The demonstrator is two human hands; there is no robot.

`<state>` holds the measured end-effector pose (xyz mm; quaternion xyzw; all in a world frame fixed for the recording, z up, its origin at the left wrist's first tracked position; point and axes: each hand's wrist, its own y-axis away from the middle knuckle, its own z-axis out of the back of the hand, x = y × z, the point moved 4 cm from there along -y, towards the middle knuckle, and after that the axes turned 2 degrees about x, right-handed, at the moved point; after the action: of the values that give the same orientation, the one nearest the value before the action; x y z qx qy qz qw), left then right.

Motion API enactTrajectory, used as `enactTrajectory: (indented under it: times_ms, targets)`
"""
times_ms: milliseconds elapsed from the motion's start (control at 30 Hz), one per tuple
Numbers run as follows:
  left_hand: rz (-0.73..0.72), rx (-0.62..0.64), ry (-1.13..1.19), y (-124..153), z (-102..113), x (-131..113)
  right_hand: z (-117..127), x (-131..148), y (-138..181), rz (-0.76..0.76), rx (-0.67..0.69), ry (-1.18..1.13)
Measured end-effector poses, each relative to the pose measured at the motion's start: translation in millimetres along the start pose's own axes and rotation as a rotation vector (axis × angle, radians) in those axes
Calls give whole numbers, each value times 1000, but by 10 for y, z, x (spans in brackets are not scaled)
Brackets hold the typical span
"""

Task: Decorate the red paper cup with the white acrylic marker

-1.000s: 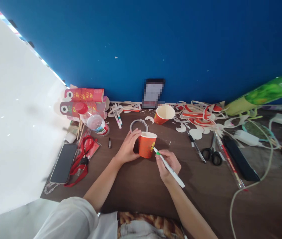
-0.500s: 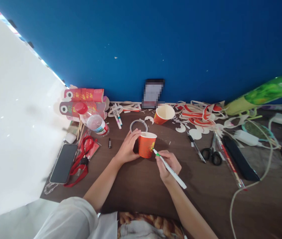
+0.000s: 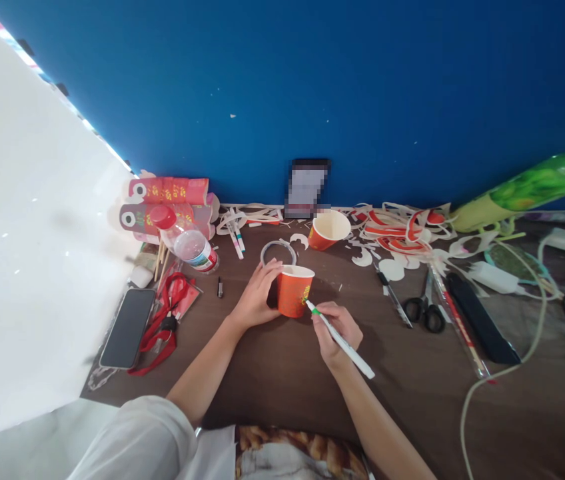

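Observation:
A red-orange paper cup [image 3: 291,293] with yellow markings stands upright on the dark brown table. My left hand [image 3: 257,297] grips its left side, fingers at the rim and thumb low on the wall. Pinched in my right hand [image 3: 340,330] is a white marker pen [image 3: 345,348] with a green band near its tip. The tip meets or nearly meets the cup's right side, by the yellow markings. Behind this cup lies a grey ring [image 3: 278,245], perhaps a tape roll. A second red paper cup [image 3: 326,233] sits farther back, its pale inside showing.
Left are a phone [image 3: 127,329], a red lanyard [image 3: 156,343], a plastic bottle [image 3: 195,252] and decorated red cups [image 3: 172,192]. Rightward lie a black pen [image 3: 393,298], scissors [image 3: 425,310], a black case [image 3: 482,320], paper scraps [image 3: 397,230] and a white cable [image 3: 502,370]. A blurred screen [image 3: 306,189] leans against the blue partition.
Hardly anything differs. The marker tip has shifted very slightly at the cup's right side; the cup and my left hand look still.

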<state>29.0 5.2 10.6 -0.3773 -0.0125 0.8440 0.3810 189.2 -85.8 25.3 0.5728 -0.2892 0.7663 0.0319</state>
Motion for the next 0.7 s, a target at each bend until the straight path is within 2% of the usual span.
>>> enactTrajectory:
  times_ms: [300, 433, 700]
  targets:
    - [28, 21, 7, -2, -1, 5, 15, -19, 12, 0, -17, -18]
    - [78, 59, 16, -17, -4, 11, 34, -43, 32, -15, -52, -5]
    - [137, 120, 29, -25, -7, 7, 22, -30, 19, -41, -34, 24]
